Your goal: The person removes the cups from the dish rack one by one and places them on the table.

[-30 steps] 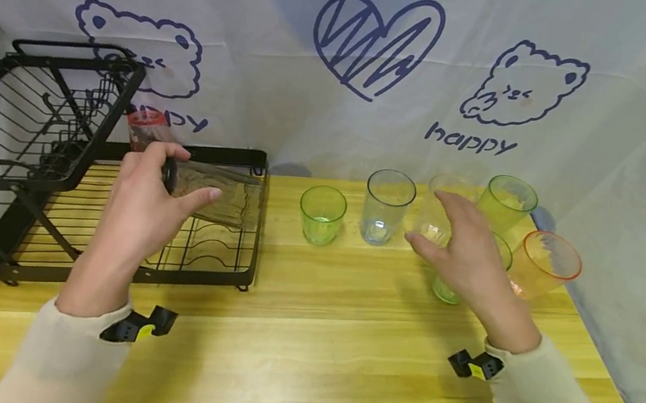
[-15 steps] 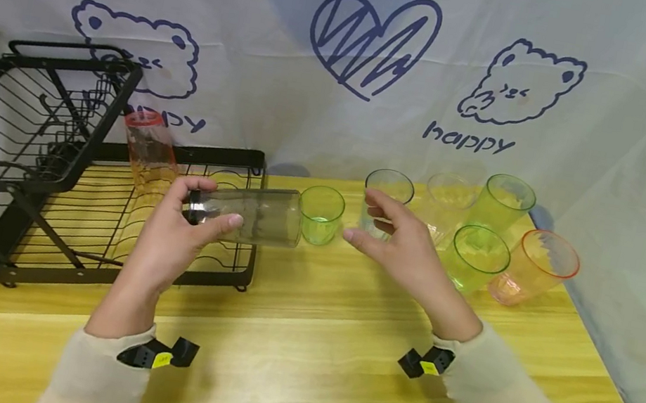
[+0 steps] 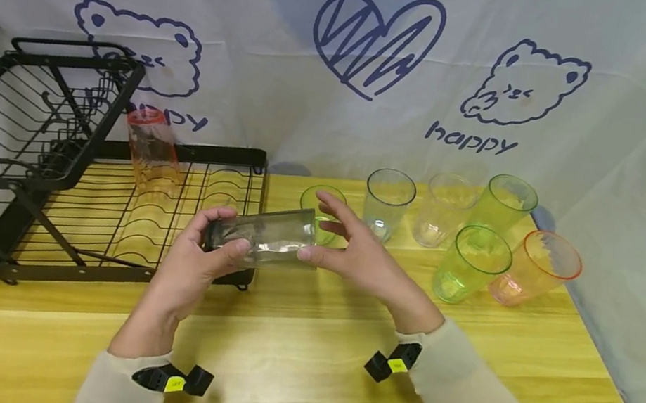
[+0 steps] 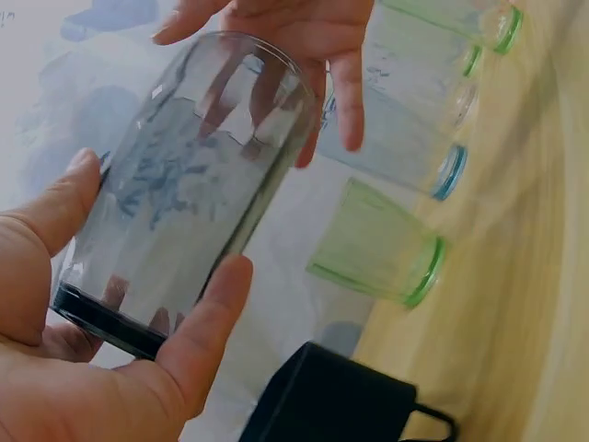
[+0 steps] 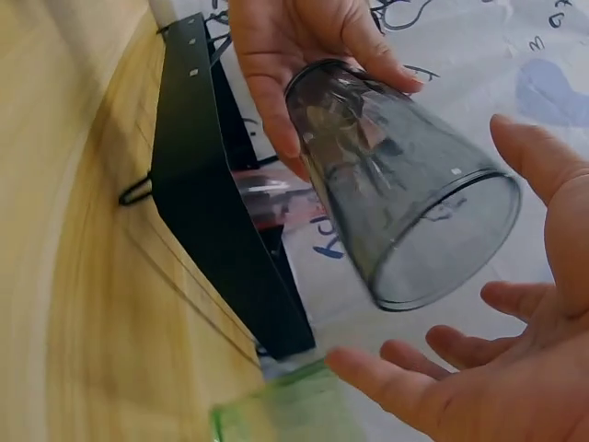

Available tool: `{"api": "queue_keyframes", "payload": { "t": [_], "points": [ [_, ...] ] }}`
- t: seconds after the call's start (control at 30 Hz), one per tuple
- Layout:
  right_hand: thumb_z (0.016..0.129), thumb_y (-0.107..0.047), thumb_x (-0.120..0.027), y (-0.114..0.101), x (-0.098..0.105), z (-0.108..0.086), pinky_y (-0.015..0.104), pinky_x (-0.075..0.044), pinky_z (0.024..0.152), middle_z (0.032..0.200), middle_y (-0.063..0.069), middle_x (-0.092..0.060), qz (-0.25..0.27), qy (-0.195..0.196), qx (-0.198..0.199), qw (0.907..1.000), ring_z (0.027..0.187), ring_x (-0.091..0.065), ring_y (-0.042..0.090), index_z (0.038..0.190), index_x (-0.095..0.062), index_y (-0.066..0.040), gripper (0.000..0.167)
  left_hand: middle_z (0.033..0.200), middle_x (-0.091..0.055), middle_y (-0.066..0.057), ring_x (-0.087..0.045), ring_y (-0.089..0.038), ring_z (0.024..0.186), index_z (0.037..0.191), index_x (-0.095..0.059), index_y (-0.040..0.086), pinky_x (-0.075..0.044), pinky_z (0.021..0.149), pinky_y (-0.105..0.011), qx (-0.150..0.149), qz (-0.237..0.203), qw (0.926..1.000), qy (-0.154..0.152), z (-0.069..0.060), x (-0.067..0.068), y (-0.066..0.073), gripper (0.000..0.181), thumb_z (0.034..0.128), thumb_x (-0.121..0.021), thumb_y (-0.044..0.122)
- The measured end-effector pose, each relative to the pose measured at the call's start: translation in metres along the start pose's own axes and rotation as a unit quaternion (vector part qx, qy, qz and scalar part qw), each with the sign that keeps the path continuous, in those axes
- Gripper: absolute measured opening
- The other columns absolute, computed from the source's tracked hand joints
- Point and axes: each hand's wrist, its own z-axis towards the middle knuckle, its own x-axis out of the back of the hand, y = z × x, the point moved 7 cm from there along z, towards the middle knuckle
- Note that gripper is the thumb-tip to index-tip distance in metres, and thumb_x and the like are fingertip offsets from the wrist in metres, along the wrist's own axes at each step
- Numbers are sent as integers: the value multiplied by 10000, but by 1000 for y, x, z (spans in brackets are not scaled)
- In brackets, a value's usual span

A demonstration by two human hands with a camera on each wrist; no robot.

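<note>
My left hand [image 3: 194, 262] grips a grey see-through tumbler [image 3: 266, 235] round its dark base end. The tumbler lies tilted sideways in the air above the table, its mouth towards the right. Around that mouth my right hand [image 3: 361, 261] is spread, thumb and fingers to either side. In the right wrist view a gap shows between the right fingers and the tumbler's rim [image 5: 451, 239]. A short green cup [image 3: 323, 198] stands behind the tumbler and is partly hidden by it and the right hand.
At left stands a black two-tier dish rack [image 3: 93, 273] with a red-rimmed tumbler [image 3: 154, 152] upright inside. Right of the short cup stand a blue-rimmed tumbler [image 3: 388, 202], a clear tumbler [image 3: 443, 214], green tumblers [image 3: 471, 273] and an orange tumbler [image 3: 535, 273], near the fabric backdrop [image 3: 254, 76].
My left hand has carried the grey tumbler from over the rack to the right and nearer me. My right hand has moved left from the cups to the tumbler's mouth.
</note>
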Motion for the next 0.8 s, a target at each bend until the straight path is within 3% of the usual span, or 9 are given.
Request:
{"api": "queue_keyframes", "payload": {
  "t": [0.23,0.47,0.63,0.7,0.8],
  "points": [
    [990,-131,-749,4,-9,-3,502,-529,1101,1690,143,-322,745,-222,-89,9969,1477,-454,407,1680,-271,-234,846,1414,-432,-75,-621,-182,1141,1411,-436,137,-623,906,-308,-9,-329,9994,-93,-4,-7,-9,441,1039,-641,22],
    [999,-72,-713,7,-12,-4,401,-556,1036,1637,130,-388,1090,34,-3,9940,1381,-545,383,1635,-358,-166,735,1430,-420,-64,-580,-202,1171,1454,-412,128,-605,900,-271,49,-311,9994,-112,-5,-14,-16,493,1035,-650,27],
    [990,-72,-718,11,-9,-6,362,-593,963,1580,156,-443,1253,197,-140,9918,1321,-593,372,1607,-394,-167,703,1478,-447,-74,-521,-222,1251,1485,-433,89,-543,912,-193,-182,745,9971,-4,-3,-11,-18,562,1006,-727,101],
    [989,-77,-723,12,-8,-8,376,-598,966,1558,169,-460,1219,220,-176,9921,1323,-597,377,1600,-409,-172,693,1482,-479,-83,-516,-228,1277,1494,-450,81,-522,923,-187,-285,1272,9915,-23,-2,-10,-17,600,988,-765,151],
    [987,-114,-740,12,-4,-10,414,-594,982,1540,159,-478,982,266,-228,9946,1331,-589,382,1592,-428,-200,686,1488,-516,-93,-520,-252,1328,1494,-493,114,-519,1021,-296,-424,1911,9806,-70,-3,-8,-14,615,975,-791,259]
  ]
}}
